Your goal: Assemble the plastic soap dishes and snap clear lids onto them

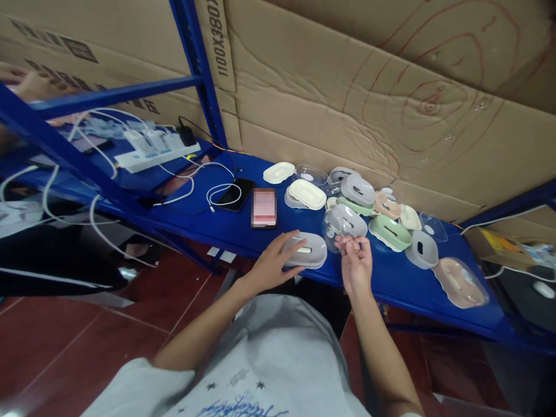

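Observation:
A grey oval soap dish (319, 253) with a pale strip in its middle lies at the table's front edge. My left hand (271, 263) rests over its left end, fingers spread across the top and thumb along the near side. To the right, my right hand (357, 263) is raised palm up with its fingertips pinched at the rim of a clear oval lid (330, 238). The lid is see-through, so its exact outline is hard to make out. Just behind it lies another grey soap dish (347, 220).
Cream, green, grey and peach dishes crowd the blue table, including a green dish (391, 233) and a peach one (460, 284). Left of them lie a phone (263, 207), a black phone with a white cable, and a power strip (156, 153). Cardboard (304, 104) stands behind.

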`<state>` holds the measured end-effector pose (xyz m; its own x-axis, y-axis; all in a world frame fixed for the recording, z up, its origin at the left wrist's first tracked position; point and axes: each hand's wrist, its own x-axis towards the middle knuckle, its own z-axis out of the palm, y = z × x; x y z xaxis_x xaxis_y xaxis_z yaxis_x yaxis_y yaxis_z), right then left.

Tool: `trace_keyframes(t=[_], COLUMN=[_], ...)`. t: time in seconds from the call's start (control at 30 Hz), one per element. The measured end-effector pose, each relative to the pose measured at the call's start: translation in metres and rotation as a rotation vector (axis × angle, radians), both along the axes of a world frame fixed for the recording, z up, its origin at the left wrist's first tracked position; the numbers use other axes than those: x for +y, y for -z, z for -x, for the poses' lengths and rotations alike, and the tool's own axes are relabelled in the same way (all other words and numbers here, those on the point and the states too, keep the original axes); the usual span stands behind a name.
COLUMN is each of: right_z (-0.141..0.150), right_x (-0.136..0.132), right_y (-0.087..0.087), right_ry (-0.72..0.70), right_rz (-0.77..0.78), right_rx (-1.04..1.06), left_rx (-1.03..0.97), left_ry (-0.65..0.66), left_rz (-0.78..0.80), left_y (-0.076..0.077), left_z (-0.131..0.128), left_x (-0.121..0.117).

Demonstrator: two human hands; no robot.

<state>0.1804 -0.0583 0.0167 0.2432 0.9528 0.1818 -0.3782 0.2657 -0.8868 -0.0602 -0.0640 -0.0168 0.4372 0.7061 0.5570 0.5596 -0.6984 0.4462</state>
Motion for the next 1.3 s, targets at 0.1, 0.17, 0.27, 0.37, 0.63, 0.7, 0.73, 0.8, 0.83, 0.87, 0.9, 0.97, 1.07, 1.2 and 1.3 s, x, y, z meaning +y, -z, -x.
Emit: trace_keyframes(t=[0.1,0.17,0.27,0.37,0.63,0.7,0.73,0.8,0.83,0.87,0.9,0.97,1.07,1.2,1.3], right_z=[0.002,0.002,0.004,0.003,0.017,0.022,0.023,0.022,0.019,0.015,0.01,-0.001,-0.014,-0.021,-0.02], right_x=[-0.002,0.0,0.002,0.001,-0.011,-0.016,-0.019,-0.026,-0.029,-0.033,-0.036,-0.041,-0.044,-0.037,-0.026], right_y=[0.002,0.004,0.008,0.006,0.003,0.01,0.013,0.019,0.021,0.023,0.024,0.026,0.026,0.021,0.015], right_ry=[0.065,0.116,0.194,0.256,0.166,0.141,0.134,0.126,0.122,0.122,0.126,0.155,0.173,0.064,-0.08], right_rz=[-0.028,-0.048,-0.111,-0.173,-0.17,-0.11,-0.09,-0.082,-0.09,-0.102,-0.114,-0.136,-0.179,-0.245,-0.336], right_rx=[-0.089,-0.17,-0.32,-0.518,-0.531,-0.535,-0.551,-0.603,-0.639,-0.685,-0.742,-0.879,-1.089,-1.27,-1.376], left_rx=[0.018,0.024,0.028,0.038,0.051,0.053,0.06,0.07,0.066,0.052,0.03,-0.031,-0.113,-0.172,-0.184], left_ry=[-0.01,-0.012,-0.01,-0.013,-0.017,-0.01,-0.007,-0.008,-0.01,-0.011,-0.012,-0.013,0.003,0.037,0.062], left_rz=[-0.008,-0.011,-0.005,-0.006,-0.029,-0.028,-0.025,-0.003,0.015,0.035,0.055,0.089,0.118,0.192,0.231], left_y=[-0.001,-0.001,0.0,0.0,0.0,-0.001,-0.001,-0.002,-0.003,-0.004,-0.004,-0.004,-0.003,-0.005,-0.008], left_z=[-0.002,-0.002,-0.002,-0.002,-0.003,-0.002,-0.002,-0.001,-0.001,0.0,0.0,0.001,0.003,0.006,0.01], left_x=[-0.001,-0.001,0.0,0.0,0.001,0.001,0.001,0.0,0.0,0.0,0.0,0.0,0.001,0.004,0.007])
